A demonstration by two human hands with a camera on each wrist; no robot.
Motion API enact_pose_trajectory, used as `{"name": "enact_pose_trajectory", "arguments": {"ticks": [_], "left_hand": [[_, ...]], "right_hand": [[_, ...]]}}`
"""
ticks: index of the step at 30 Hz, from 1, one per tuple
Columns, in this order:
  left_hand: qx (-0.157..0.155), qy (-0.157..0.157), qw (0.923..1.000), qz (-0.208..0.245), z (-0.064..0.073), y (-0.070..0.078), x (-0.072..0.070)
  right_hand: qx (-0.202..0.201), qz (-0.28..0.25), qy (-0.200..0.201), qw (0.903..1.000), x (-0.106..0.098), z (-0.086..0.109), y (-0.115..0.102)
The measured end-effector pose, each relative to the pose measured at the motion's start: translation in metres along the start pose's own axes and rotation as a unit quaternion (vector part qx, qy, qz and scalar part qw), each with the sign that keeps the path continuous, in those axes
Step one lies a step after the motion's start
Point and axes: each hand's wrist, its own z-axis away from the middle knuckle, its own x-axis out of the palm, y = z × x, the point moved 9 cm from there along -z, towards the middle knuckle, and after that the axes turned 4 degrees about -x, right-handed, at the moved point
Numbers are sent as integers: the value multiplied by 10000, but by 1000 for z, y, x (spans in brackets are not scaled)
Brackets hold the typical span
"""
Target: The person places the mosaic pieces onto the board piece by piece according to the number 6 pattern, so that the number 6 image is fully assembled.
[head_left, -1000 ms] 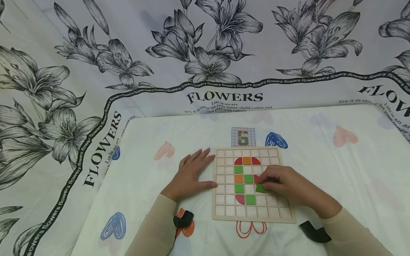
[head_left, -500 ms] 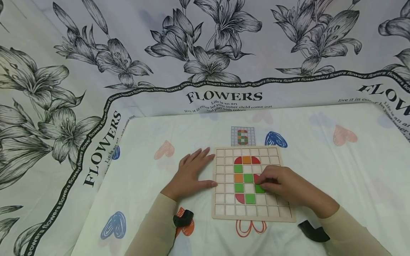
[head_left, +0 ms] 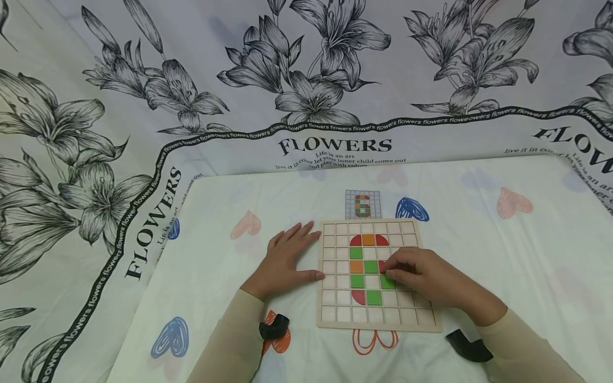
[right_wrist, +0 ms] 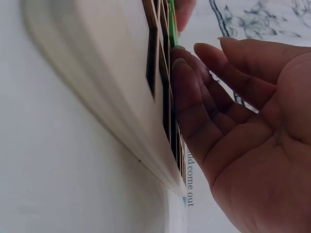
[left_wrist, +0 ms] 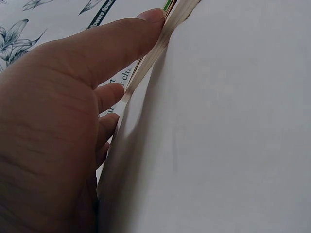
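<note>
A square wooden grid board [head_left: 378, 325] lies flat, with red, orange and green tiles set in its cells. Fingertips of my left hand [head_left: 283, 263], nearly straight, touch the board's left edge; in the left wrist view the thumb [left_wrist: 116, 41] rests against that edge. My right hand [head_left: 426, 274] is over the board's right part, its thumb tip at a green tile [head_left: 388, 283] lying in a cell. Beside it, the fingers partly cover a red tile [head_left: 382, 266]. In the right wrist view, bent fingertips [right_wrist: 187, 80] rest by the grid and no tile shows between them.
A small printed pattern card [head_left: 362, 198] lies behind the board, showing a similar coloured figure. The white tablecloth [head_left: 210, 276] carries printed hearts. Behind the table hangs a flower-printed cloth [head_left: 335, 133]. A black strap [head_left: 274, 327] is at the left wrist and another [head_left: 469, 347] at the right.
The green tile at my right hand was tilted a second ago; it now lies flat and square in its cell. The right hand barely shifted, and the left hand stayed in place.
</note>
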Motion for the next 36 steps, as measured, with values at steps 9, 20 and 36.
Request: {"name": "enact_pose_trajectory", "arguments": {"ticks": [9,20,36], "left_hand": [[16,10,10000,-36,0,0,1],[-9,3,10000,-74,0,0,1],[-13,44,10000,-83,1,1,0]], "right_hand": [[77,-268,-1,9996,-1,0,0],[-74,-1250,276,9917,-17,5,-2],[-543,-1567,445,9851,-42,14,-18]]}}
